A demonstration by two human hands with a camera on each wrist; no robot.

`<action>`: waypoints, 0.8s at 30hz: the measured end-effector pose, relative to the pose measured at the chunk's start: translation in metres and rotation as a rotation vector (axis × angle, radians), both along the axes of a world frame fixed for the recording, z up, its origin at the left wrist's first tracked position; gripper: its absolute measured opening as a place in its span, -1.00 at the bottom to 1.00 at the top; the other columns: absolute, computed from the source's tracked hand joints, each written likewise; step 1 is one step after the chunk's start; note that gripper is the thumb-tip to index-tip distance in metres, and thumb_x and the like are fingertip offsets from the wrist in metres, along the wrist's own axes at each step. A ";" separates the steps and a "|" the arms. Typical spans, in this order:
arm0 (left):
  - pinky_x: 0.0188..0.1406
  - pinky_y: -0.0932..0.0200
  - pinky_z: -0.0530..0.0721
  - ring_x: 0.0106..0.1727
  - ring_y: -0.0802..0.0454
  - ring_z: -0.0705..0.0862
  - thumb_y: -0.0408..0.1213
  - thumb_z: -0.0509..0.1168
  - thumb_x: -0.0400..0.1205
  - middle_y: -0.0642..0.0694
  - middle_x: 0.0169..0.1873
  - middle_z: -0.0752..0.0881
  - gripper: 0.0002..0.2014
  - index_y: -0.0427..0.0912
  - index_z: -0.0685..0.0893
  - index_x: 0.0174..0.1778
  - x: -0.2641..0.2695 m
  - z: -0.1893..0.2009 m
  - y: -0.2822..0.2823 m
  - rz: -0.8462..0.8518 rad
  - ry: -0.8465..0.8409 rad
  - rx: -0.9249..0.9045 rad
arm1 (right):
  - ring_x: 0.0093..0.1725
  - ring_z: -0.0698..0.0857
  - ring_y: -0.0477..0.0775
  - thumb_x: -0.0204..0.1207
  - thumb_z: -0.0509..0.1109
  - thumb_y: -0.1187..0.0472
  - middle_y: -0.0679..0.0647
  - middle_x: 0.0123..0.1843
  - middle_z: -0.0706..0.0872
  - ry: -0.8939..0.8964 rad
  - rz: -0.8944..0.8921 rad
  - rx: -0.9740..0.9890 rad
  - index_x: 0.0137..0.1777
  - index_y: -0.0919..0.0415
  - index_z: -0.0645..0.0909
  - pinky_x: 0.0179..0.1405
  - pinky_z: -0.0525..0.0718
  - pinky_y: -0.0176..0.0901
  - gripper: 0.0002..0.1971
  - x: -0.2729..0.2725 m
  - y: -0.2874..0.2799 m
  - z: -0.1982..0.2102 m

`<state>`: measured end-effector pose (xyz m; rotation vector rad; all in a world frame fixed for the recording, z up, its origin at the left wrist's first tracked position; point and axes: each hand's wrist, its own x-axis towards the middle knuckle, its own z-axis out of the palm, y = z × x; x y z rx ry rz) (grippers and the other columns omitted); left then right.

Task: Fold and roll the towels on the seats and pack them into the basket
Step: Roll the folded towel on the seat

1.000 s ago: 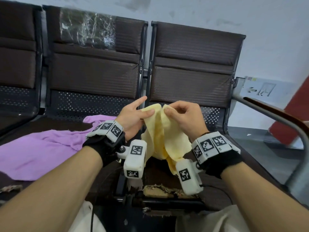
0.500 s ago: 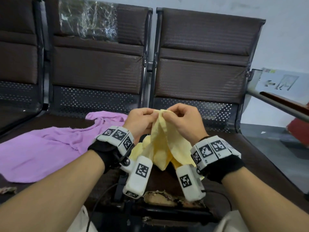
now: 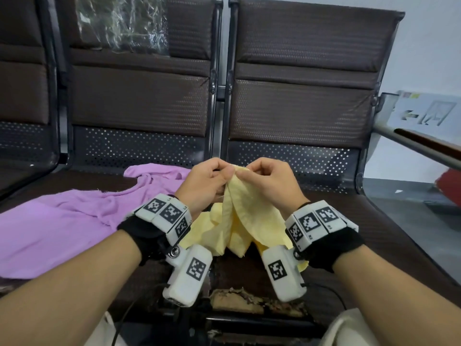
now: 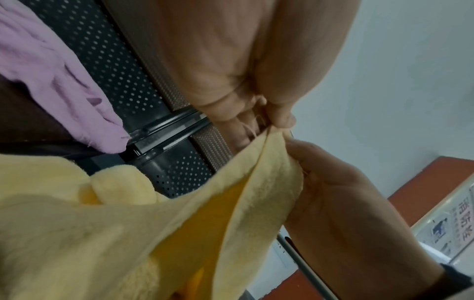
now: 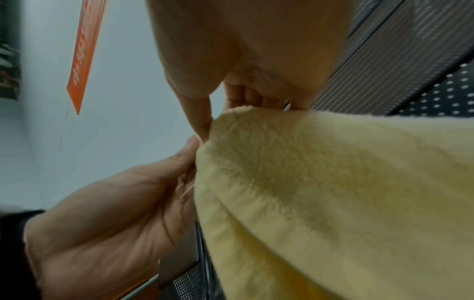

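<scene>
The light is soft and even, and I cannot tell where it comes from. The pale wall (image 3: 424, 46) is bright; the dark seats (image 3: 139, 101) stay dim. A plastic wrap (image 3: 122, 23) on one seat back throws white glare. Shadows under my wrists are faint.

From my head, the seat frames bow outward toward the edges, and my forearms swell in the bottom corners.

From my left wrist, my left hand (image 4: 231, 71) sits too close and blurs, and the yellow towel (image 4: 89, 233) goes soft at the bottom left.

From my right wrist, my right hand (image 5: 243, 50) is a smooth blur.
</scene>
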<state>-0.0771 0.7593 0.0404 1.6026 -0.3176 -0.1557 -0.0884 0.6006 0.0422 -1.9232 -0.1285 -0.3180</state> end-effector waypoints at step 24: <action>0.29 -0.12 0.59 0.05 -0.15 0.64 -0.37 0.16 0.65 -0.21 -0.07 0.70 -0.79 -0.19 0.69 -0.18 0.014 0.012 0.071 0.445 0.303 -0.229 | 0.17 0.62 0.13 0.58 0.24 -0.11 -0.03 -0.05 0.64 0.394 -0.097 -1.216 -0.07 -0.04 0.50 0.24 0.35 0.03 -0.83 -0.043 -0.087 -0.020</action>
